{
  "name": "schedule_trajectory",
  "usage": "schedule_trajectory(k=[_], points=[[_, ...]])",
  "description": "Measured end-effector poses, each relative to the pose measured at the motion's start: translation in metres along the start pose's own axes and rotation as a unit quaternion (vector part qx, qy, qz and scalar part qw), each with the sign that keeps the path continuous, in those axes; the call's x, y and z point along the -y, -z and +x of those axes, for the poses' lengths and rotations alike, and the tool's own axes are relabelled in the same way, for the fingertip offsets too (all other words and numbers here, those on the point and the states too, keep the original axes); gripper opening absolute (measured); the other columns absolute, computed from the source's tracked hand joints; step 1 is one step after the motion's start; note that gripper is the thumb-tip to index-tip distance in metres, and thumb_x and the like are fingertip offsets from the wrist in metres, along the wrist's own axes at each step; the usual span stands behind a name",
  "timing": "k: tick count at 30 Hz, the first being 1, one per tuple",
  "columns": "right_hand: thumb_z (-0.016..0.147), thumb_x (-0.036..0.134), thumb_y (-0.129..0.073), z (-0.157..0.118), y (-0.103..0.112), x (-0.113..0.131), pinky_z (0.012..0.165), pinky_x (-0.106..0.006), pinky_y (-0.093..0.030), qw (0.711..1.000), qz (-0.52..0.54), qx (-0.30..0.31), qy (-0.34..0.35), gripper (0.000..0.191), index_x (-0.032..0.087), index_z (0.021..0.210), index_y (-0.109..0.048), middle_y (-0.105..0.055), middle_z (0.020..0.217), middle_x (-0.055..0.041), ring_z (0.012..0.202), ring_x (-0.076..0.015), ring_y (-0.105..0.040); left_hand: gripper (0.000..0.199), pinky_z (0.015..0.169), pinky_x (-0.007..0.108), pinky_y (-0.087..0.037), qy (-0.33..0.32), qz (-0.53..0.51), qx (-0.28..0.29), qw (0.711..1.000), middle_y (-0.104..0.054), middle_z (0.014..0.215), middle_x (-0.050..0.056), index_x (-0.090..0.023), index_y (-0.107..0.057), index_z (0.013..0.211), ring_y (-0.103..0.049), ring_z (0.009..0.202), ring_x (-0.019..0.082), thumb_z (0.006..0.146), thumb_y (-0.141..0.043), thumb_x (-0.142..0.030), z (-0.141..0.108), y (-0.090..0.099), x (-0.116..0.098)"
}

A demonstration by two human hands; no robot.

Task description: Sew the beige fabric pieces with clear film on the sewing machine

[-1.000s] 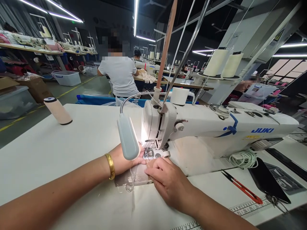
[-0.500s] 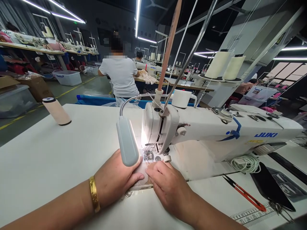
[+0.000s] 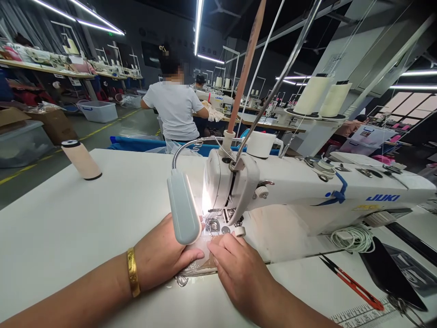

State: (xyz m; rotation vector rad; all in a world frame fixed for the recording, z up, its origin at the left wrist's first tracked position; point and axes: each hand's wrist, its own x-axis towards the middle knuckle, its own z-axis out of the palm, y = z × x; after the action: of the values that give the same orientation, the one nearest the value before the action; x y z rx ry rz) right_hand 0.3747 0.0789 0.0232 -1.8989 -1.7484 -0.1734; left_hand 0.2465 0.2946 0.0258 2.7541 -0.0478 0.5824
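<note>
My left hand [image 3: 162,250], with a gold bangle [image 3: 133,272] at the wrist, lies flat on the sewing bed. Its thumb stretches over a small sheer and tan fabric piece [image 3: 208,263]; the lamp head hides some of its fingers. My right hand [image 3: 239,264] pinches the right side of that piece with bent fingers. Just beyond the fingertips is the presser foot area [image 3: 213,225] of a white sewing machine [image 3: 290,182]. A grey lamp head [image 3: 184,207] hangs over my left hand and lights the needle area.
A peach thread cone [image 3: 82,159] stands at the table's left. Orange-handled thread snips [image 3: 355,282], a black flat object [image 3: 392,273] and coiled pale cord [image 3: 353,237] lie right. A white mug [image 3: 261,145] stands behind the machine head. Ahead, a person in white [image 3: 177,107] sits working.
The view has shifted slightly, so the machine appears a little farther right and lower. My left thumb sits slightly farther from my right fingers, showing more fabric. The person ahead has turned their head.
</note>
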Motion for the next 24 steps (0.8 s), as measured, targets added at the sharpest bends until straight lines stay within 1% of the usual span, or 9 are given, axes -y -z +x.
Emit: schedule_trajectory(k=[4, 7, 14, 20, 22, 24], points=[[0.089, -0.001, -0.047, 0.0, -0.002, 0.0, 0.065, -0.032, -0.039, 1.0, -0.009, 0.004, -0.007, 0.039, 0.02, 0.117, -0.065, -0.062, 0.089, -0.0053, 0.075, -0.0229, -0.049, 0.038, 0.107, 0.052, -0.051, -0.001, -0.017, 0.012, 1.0, -0.075, 0.125, 0.01, -0.024, -0.066, 0.127, -0.065, 0.12, 0.036, 0.095, -0.066, -0.045, 0.002, 0.003, 0.001], [0.09, 0.0, -0.046, 0.0, -0.003, -0.001, 0.066, -0.033, -0.04, 1.0, -0.012, 0.001, -0.001, 0.039, 0.019, 0.118, -0.064, -0.062, 0.09, -0.0057, 0.075, -0.0229, -0.048, 0.035, 0.108, 0.051, -0.049, -0.014, -0.02, 0.021, 0.999, -0.075, 0.124, 0.009, -0.024, -0.066, 0.126, -0.066, 0.119, 0.035, 0.097, -0.064, -0.044, 0.004, 0.006, 0.0], [0.092, -0.001, -0.045, -0.001, -0.004, -0.001, 0.067, -0.034, -0.039, 1.0, -0.015, 0.0, 0.012, 0.036, 0.017, 0.115, -0.064, -0.063, 0.091, -0.0068, 0.078, -0.0235, -0.049, 0.029, 0.101, 0.048, -0.052, -0.053, 0.009, 0.017, 0.998, -0.074, 0.128, 0.01, -0.024, -0.067, 0.117, -0.068, 0.117, 0.035, 0.1, -0.06, -0.046, 0.006, 0.01, 0.0], [0.093, 0.0, -0.045, 0.0, -0.005, -0.003, 0.069, -0.035, -0.041, 1.0, -0.018, -0.007, 0.018, 0.036, 0.016, 0.118, -0.065, -0.064, 0.092, -0.0076, 0.079, -0.0242, -0.05, 0.023, 0.102, 0.047, -0.05, -0.059, 0.031, 0.025, 0.997, -0.075, 0.126, 0.011, -0.023, -0.07, 0.108, -0.067, 0.118, 0.034, 0.099, -0.063, -0.042, 0.005, 0.009, 0.004], [0.093, 0.0, -0.044, 0.001, -0.005, -0.002, 0.07, -0.035, -0.042, 1.0, -0.018, -0.009, 0.02, 0.035, 0.016, 0.117, -0.066, -0.064, 0.092, -0.008, 0.079, -0.0247, -0.05, 0.021, 0.102, 0.048, -0.049, -0.062, 0.044, 0.018, 0.997, -0.075, 0.123, 0.01, -0.023, -0.071, 0.106, -0.068, 0.115, 0.033, 0.099, -0.062, -0.04, 0.007, 0.011, 0.001], [0.094, 0.001, -0.044, 0.002, -0.004, -0.001, 0.07, -0.036, -0.043, 1.0, -0.019, -0.011, 0.02, 0.035, 0.016, 0.116, -0.066, -0.064, 0.091, -0.0079, 0.078, -0.0247, -0.05, 0.015, 0.102, 0.047, -0.048, -0.078, 0.057, 0.004, 0.995, -0.076, 0.117, 0.009, -0.023, -0.07, 0.104, -0.068, 0.109, 0.031, 0.101, -0.059, -0.033, 0.007, 0.015, -0.006]])
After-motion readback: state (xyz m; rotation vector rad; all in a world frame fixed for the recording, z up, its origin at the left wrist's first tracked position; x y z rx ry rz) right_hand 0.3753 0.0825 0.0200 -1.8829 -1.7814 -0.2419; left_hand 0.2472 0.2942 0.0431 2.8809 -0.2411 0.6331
